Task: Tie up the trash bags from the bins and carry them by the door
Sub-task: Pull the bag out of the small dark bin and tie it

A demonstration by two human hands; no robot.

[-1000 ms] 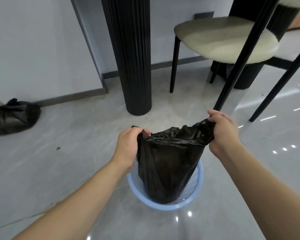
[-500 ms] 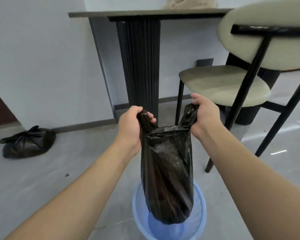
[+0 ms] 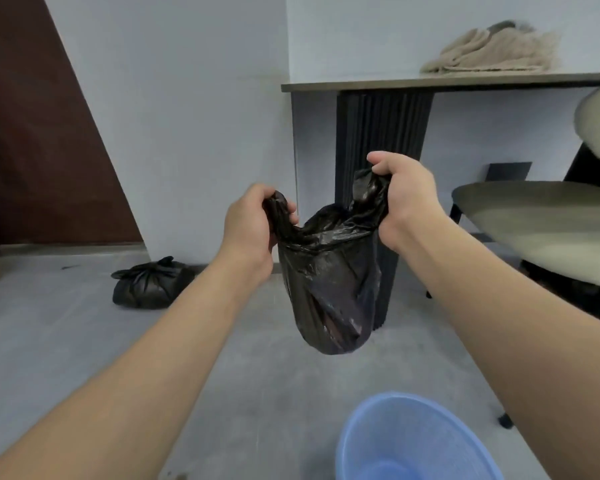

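Note:
A black trash bag (image 3: 329,289) hangs in the air in front of me, clear of the blue bin (image 3: 413,441) below it at the bottom right. My left hand (image 3: 250,226) grips the bag's left top corner, bunched in its fingers. My right hand (image 3: 402,199) grips the right top corner, held a little higher. The bag's mouth sags open between the two hands. A second black bag (image 3: 151,284), tied at the top, lies on the floor by the wall near the brown door (image 3: 39,133).
A dark table (image 3: 430,83) on a ribbed black pedestal (image 3: 378,140) stands behind the bag, with a beige cloth (image 3: 489,50) on top. A cushioned chair (image 3: 541,223) with black legs is at the right. Grey floor stretches left toward the door.
Both hands have lifted the bag fully out of the blue bin and higher. My view has tilted up, bringing the door and the tabletop into sight.

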